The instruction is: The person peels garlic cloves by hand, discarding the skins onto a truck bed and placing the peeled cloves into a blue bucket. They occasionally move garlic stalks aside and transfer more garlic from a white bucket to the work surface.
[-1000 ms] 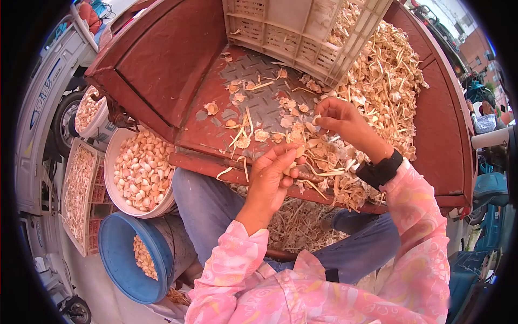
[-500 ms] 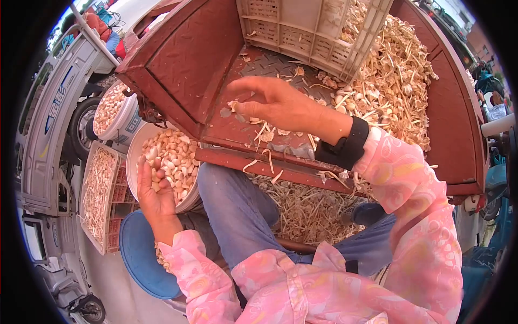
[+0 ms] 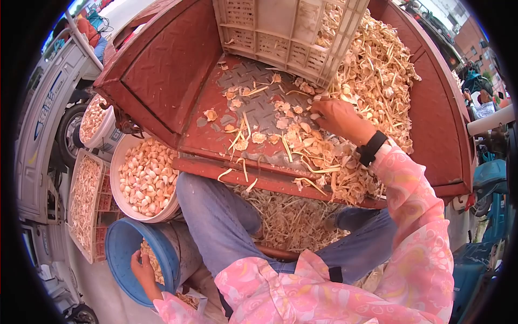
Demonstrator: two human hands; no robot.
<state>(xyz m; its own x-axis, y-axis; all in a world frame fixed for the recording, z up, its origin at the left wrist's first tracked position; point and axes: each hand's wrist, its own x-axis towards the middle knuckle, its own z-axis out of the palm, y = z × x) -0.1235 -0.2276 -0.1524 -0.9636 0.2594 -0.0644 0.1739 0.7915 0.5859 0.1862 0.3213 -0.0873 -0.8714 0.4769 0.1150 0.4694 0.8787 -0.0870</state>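
Note:
My right hand (image 3: 344, 120) is over the cart bed at the edge of the garlic heap (image 3: 377, 75). Its fingers are curled, with a pale garlic clove (image 3: 314, 115) at the fingertips. My left hand (image 3: 142, 270) reaches inside the blue bucket (image 3: 117, 243), its fingers apart above the garlic cloves (image 3: 153, 260) in it. Nothing shows in that hand. Loose skins and dry stems (image 3: 243, 141) lie scattered on the red metal bed (image 3: 202, 121) in front of me.
A white tub (image 3: 121, 202) full of peeled cloves stands left of my knee. Beyond it are another white bucket (image 3: 102, 129) and a crate (image 3: 75, 210) of garlic. A plastic crate (image 3: 280, 35) stands on the bed. Husks (image 3: 294, 218) cover the ground between my legs.
My left hand has dropped from beside the white tub into the blue bucket, the cloves no longer visible in it. My right hand has moved right to the garlic heap; more skins lie on the bed.

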